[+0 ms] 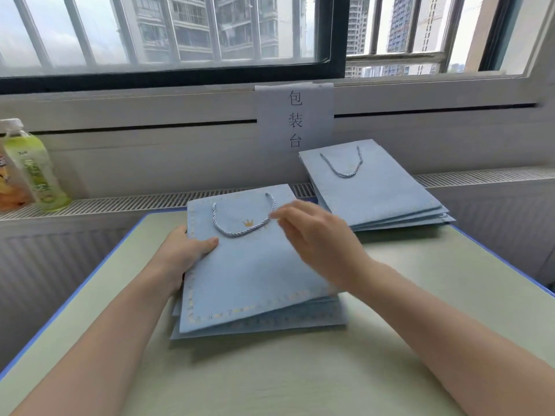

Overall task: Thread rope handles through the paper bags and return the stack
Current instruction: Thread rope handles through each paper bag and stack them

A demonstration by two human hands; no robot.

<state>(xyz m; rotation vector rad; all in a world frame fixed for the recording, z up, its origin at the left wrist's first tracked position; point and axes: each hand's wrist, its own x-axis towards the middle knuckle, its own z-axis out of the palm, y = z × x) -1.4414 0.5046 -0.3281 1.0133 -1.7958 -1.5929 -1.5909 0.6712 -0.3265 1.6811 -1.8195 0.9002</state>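
On the pale green counter, the left hand grips the top paper bag of the near stack; the right hand hovers with loose fingers by its rope handle. Farther back lies a second stack, then bottles, a paper sign and the barred window.

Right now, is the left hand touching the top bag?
Touching. The head view shows the left hand gripping the top bag's left edge, thumb on its face.
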